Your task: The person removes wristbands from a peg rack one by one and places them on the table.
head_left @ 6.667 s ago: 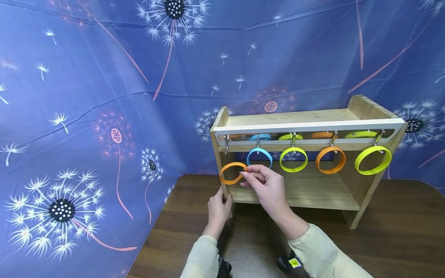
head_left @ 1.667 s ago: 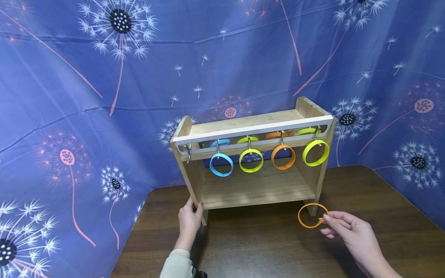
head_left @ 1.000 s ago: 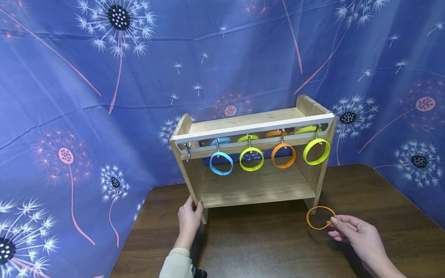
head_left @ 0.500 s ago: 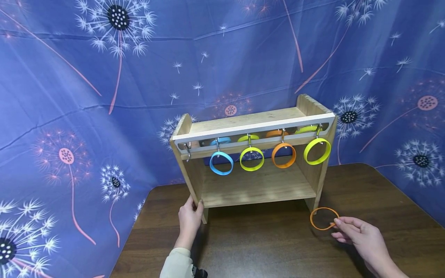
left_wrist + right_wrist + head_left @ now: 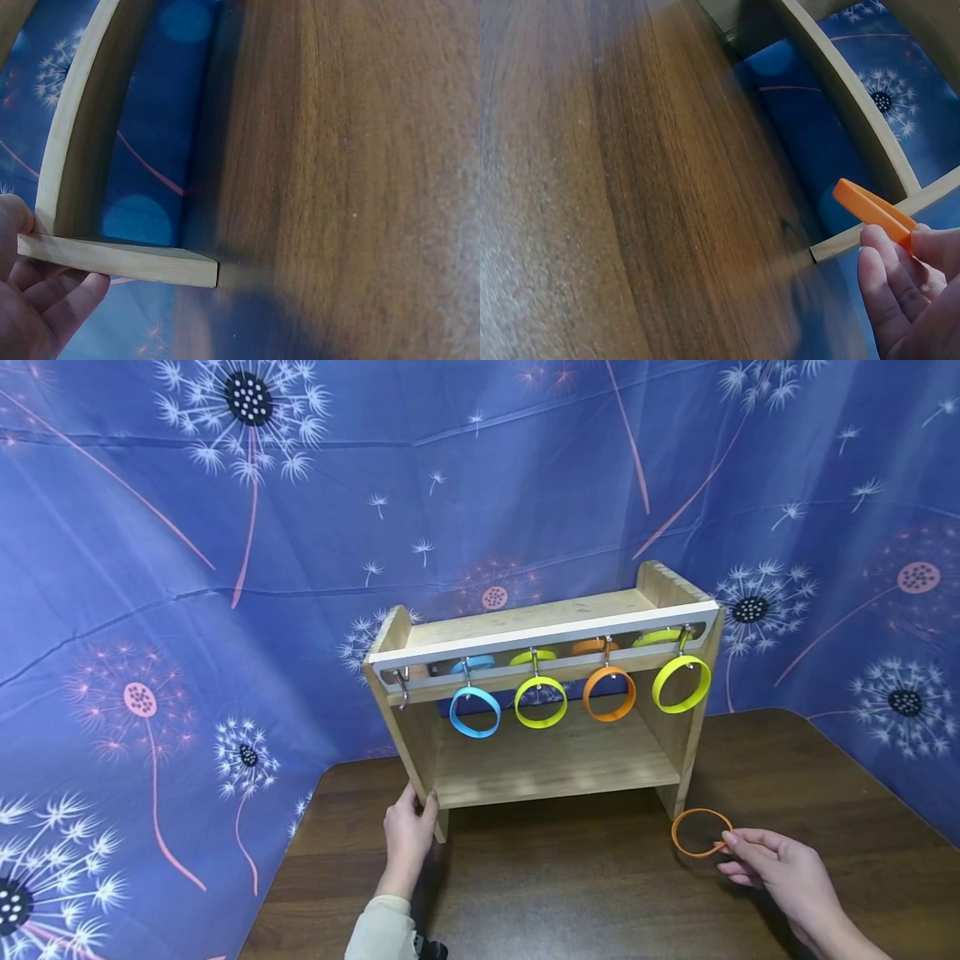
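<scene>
Between thumb and fingers my right hand (image 5: 783, 877) pinches an orange wristband (image 5: 677, 839), held above the table by the rack's right leg. In the right wrist view the orange wristband (image 5: 874, 216) appears edge-on. My left hand (image 5: 408, 839) grips the lower left side panel of the wooden rack (image 5: 555, 768); in the left wrist view its thumb and fingers lie on either side of that panel (image 5: 127, 259). From the rack's hooks hang a blue wristband (image 5: 476, 734), a yellow-green one (image 5: 541, 724), an orange one (image 5: 609, 717) and another yellow-green one. The leftmost hook (image 5: 403, 689) carries nothing.
The rack stands on a dark wooden table (image 5: 570, 893). A metal rail (image 5: 547, 639) with a reflective strip runs along its front. Behind hangs a blue dandelion-print cloth (image 5: 315, 527).
Several seconds ago the right hand held the orange wristband near the leftmost hook; it has since moved right and down to the right leg. Lately it drifted slightly right. The left hand stays put.
</scene>
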Available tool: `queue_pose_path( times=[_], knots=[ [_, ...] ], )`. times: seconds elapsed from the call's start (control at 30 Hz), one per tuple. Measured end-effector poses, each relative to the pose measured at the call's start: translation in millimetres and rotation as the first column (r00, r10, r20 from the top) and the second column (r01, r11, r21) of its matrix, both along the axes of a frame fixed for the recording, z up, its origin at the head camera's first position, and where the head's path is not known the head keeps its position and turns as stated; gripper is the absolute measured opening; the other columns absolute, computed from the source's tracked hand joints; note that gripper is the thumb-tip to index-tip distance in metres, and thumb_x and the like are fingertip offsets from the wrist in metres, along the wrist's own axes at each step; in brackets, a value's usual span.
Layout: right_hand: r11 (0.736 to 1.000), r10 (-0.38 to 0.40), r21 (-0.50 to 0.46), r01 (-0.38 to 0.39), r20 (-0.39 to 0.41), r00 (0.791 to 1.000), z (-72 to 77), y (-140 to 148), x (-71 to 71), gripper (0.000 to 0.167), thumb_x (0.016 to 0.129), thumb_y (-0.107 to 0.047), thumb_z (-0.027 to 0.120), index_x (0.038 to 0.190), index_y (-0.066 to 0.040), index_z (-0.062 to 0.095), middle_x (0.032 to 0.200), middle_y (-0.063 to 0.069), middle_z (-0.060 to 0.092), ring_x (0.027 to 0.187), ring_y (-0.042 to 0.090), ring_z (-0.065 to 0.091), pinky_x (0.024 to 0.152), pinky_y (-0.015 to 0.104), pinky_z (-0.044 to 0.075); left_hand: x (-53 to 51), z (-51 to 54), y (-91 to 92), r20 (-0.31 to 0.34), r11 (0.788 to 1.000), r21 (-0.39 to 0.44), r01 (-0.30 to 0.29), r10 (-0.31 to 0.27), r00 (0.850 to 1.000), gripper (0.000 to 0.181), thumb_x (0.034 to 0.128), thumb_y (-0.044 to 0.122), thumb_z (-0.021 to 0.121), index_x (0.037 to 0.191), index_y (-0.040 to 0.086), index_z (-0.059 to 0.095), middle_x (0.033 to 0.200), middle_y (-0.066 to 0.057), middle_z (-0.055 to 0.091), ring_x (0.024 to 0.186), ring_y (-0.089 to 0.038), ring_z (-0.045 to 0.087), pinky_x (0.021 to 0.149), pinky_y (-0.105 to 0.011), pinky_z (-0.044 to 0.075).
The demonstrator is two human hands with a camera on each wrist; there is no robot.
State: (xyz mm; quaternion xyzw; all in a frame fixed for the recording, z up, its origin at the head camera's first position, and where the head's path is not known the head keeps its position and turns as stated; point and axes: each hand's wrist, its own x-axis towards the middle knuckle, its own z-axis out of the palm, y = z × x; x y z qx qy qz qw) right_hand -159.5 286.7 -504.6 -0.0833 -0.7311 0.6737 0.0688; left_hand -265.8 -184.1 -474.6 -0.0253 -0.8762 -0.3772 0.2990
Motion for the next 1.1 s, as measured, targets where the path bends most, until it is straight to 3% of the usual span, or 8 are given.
queue_pose_path(
  times=[0.53, 0.7, 1.1],
  knots=[
    [0.995, 0.021, 0.094, -0.035, 0.142, 0.990, -4.5, 3.3, -2.7, 0.038, 0.098, -0.020, 0.059, 0.108, 0.017, 0.060, 0.085, 0.007, 0.073, 0.070, 0.021, 0.071, 0.064, 0.032, 0.056, -2.2, -1.0, -1.0, -0.013, 1.000, -0.003, -0.006, 0.006, 1.000, 0.007, 0.0859, 0.014, 0.068, 0.083, 0.015, 0.062, 0.068, 0.002, 0.068, 0.056, -0.017, 0.057, 0.056, -0.039, 0.046],
    [0.994, 0.017, 0.107, -0.039, 0.200, 0.980, -4.2, 3.9, -2.6, 0.041, 0.097, -0.021, 0.060, 0.112, 0.018, 0.058, 0.087, 0.008, 0.073, 0.071, 0.020, 0.071, 0.065, 0.032, 0.056, -2.3, -1.4, -1.1, -0.022, 1.000, -0.008, -0.005, 0.004, 1.000, 0.009, 0.0855, 0.013, 0.068, 0.081, 0.015, 0.061, 0.065, 0.003, 0.066, 0.053, -0.015, 0.053, 0.055, -0.038, 0.044],
    [0.983, 0.005, 0.179, -0.045, 0.218, 0.976, -8.2, 5.2, -3.0, 0.044, 0.096, -0.023, 0.061, 0.111, 0.018, 0.059, 0.086, 0.006, 0.072, 0.067, 0.021, 0.070, 0.061, 0.032, 0.056, -2.4, -1.7, -0.7, -0.027, 1.000, -0.016, -0.006, 0.005, 1.000, 0.007, 0.0855, 0.014, 0.068, 0.084, 0.014, 0.062, 0.063, 0.004, 0.064, 0.053, -0.015, 0.054, 0.054, -0.037, 0.044]
  ],
)
